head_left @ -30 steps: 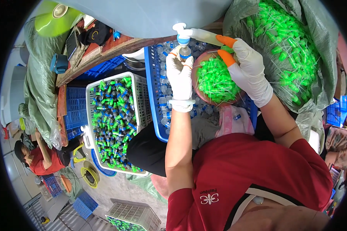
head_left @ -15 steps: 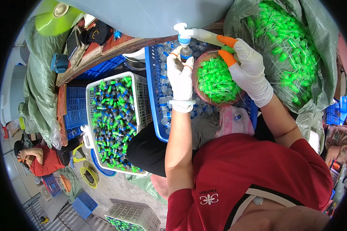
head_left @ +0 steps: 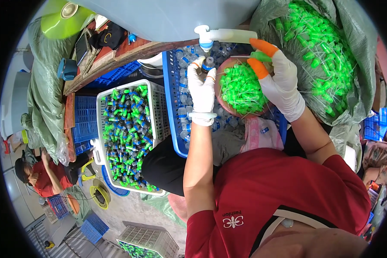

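Note:
My left hand (head_left: 201, 90), in a white glove, grips a small clear bottle (head_left: 208, 64) with dark liquid in it, held upright just below a white and blue tap (head_left: 206, 42). The tap's long white lever (head_left: 232, 35) reaches right, its end by my right index finger. My right hand (head_left: 281, 86), gloved with orange finger covers, pinches a green cap (head_left: 259, 56) between thumb and fingers. Beneath that hand is a pinkish bowl (head_left: 221, 95) heaped with green stemmed caps (head_left: 241, 88). A blue basket (head_left: 173, 107) of small clear bottles lies under both hands.
Overhead bulges a large grey tank (head_left: 167, 17). On the left stands a white crate (head_left: 155, 112) of filled, green-capped bottles. A green sack (head_left: 284, 56) at right holds more caps. Another person (head_left: 51, 174) in red sits at far left.
My left hand has drawn the bottle down from the tap spout. The lever has swung up, and my right hand has shifted slightly right. The other person's arms have moved.

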